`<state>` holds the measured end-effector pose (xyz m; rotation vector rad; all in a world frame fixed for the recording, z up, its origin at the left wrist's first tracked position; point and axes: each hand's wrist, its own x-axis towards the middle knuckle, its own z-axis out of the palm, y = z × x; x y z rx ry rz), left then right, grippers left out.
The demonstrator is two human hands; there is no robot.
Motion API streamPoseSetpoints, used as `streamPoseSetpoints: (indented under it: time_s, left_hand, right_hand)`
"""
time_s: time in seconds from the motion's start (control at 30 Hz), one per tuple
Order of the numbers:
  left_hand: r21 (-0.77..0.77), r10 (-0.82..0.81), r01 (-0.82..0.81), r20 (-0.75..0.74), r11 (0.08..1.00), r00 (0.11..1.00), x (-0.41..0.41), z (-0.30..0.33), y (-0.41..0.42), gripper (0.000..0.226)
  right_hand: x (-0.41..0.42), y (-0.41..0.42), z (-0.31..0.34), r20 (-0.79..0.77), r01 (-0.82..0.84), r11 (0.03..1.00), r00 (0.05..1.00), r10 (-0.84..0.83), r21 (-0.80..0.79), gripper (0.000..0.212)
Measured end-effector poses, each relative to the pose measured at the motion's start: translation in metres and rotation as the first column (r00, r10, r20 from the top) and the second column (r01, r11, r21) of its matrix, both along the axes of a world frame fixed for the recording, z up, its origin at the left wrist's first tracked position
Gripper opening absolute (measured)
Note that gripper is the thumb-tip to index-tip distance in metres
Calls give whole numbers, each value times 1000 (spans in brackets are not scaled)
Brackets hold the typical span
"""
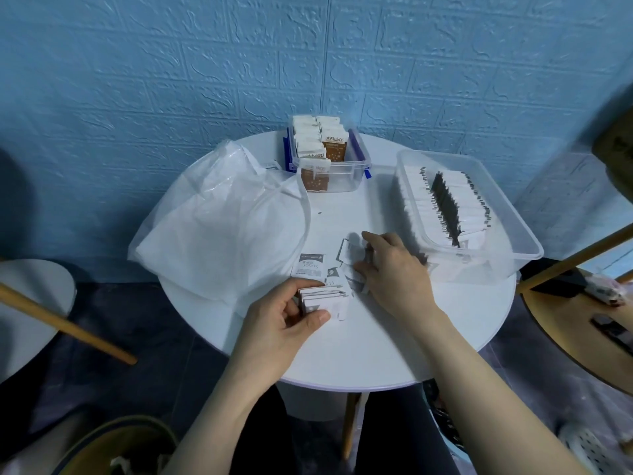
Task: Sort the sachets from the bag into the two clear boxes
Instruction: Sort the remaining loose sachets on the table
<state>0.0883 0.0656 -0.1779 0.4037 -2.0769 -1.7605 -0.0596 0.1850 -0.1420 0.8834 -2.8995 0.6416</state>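
Note:
My left hand [291,317] grips a stack of white sachets [323,298] at the front of the round white table [394,344]. Just right of it, my right hand [390,269] rests with curled fingers on loose white sachets [349,255] lying flat; whether it pinches one is hidden. A single grey-and-white sachet [310,265] lies beside the stack. The crumpled clear plastic bag [219,221] spreads over the table's left side. A small clear box [356,162] at the back holds brown-and-white sachets. A large clear box [513,214] on the right holds a row of white-and-black sachets.
A blue textured wall stands right behind the table. A wooden-legged white stool [30,303] is at the left. A round wooden table [582,323] with small items is at the right. A basket [120,447] sits on the floor near my knees.

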Motion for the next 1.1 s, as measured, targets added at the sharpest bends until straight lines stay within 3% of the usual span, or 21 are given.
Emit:
streamPoseSetpoints:
  time_s: [0.1,0.27,0.4,0.47,0.63,0.73,0.83,0.9,0.97,1.03,1.1]
  left_hand:
    - [-11,18,-18,6,1000,1000,0,-1,1,36]
    - [-16,38,-37,10,999,999,0,2,2,38]
    - [-14,34,-34,13,999,999,0,3,2,38]
    - [-17,28,-27,18,999,999,0,2,2,37]
    - [0,27,-27,19,1000,999,0,2,1,35]
    - [5,27,-27,21,1000,999,-1,1,1,35]
    - [13,25,-25,18,1000,1000,-1,0,0,36]
    - [8,25,-25,21,1000,999,-1,1,0,40]
    - [2,32,-32,30,999,999,-2,2,0,46]
    - [7,37,-37,46,999,998,-3,4,0,51]
    - [28,28,-29,49,999,998,-3,5,0,54]
  right_hand:
    - [1,0,1,-89,-19,998,996,25,61,24]
    - [-7,-3,11,-143,-67,988,986,87,139,35]
    - [-18,-8,26,-20,-334,911,937,349,240,56]
    - [-19,-11,30,55,-423,858,903,426,291,53]
    - [-17,-14,37,-10,-309,899,945,328,312,36]
    - [-10,-6,45,-142,-250,944,948,284,216,20]
    - [-1,15,51,-220,-201,980,956,195,-4,8]
    - [8,30,51,22,-177,942,981,191,-287,10]
    - [20,38,46,348,-104,849,881,321,-519,12]
    - [31,40,33,497,-42,798,763,414,-601,16]
    - [40,36,20,557,27,781,717,420,-624,21]
